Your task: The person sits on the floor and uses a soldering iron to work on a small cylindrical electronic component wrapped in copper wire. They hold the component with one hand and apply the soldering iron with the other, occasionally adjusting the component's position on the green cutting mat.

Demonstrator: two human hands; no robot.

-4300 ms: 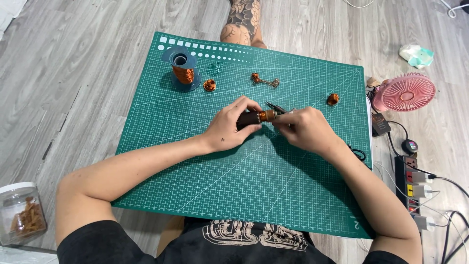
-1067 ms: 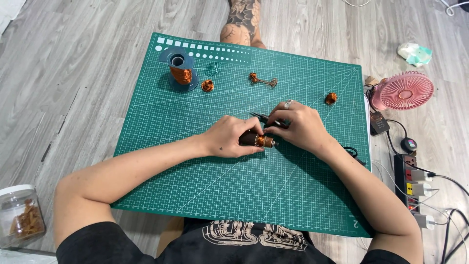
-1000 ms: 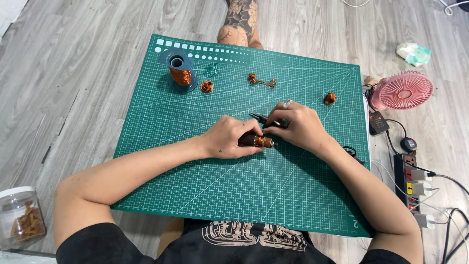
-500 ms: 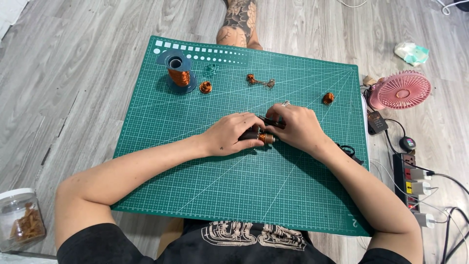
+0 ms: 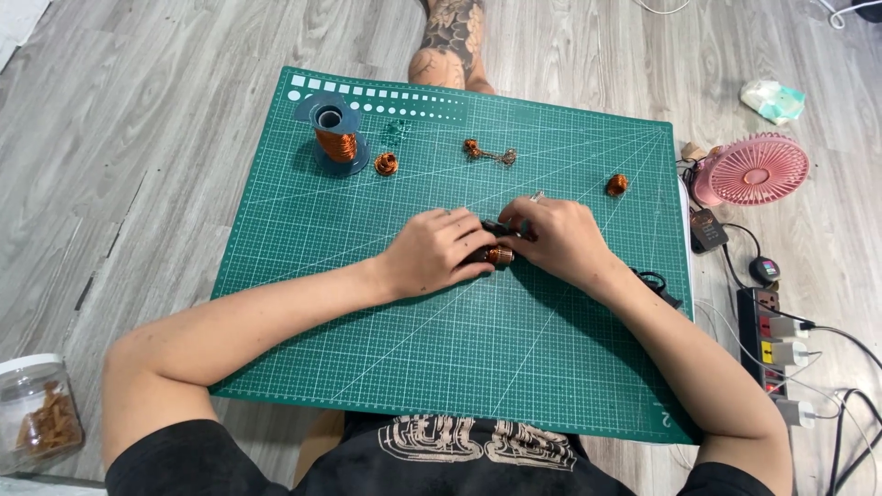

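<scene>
My left hand (image 5: 439, 250) and my right hand (image 5: 557, 237) meet at the middle of a green cutting mat (image 5: 349, 303). Between them they grip a small dark rod wound with copper wire (image 5: 499, 255); only its copper end shows between the fingers. My right hand also seems to hold a thin dark tool against it, mostly hidden. A blue spool of copper wire (image 5: 334, 135) stands at the mat's far left, with a small copper coil (image 5: 387, 164) beside it.
Another copper coil with a wire tail (image 5: 487, 152) and a small copper coil (image 5: 616, 185) lie at the mat's far side. A pink fan (image 5: 754, 171), a power strip (image 5: 770, 336) with cables sit right. A jar (image 5: 39, 420) stands at bottom left. A tattooed leg (image 5: 448, 41) rests beyond.
Both hands dropped from slightly above the mat down onto it, then shifted a little, staying closed on the copper-wound piece. The view has also drifted slightly.
</scene>
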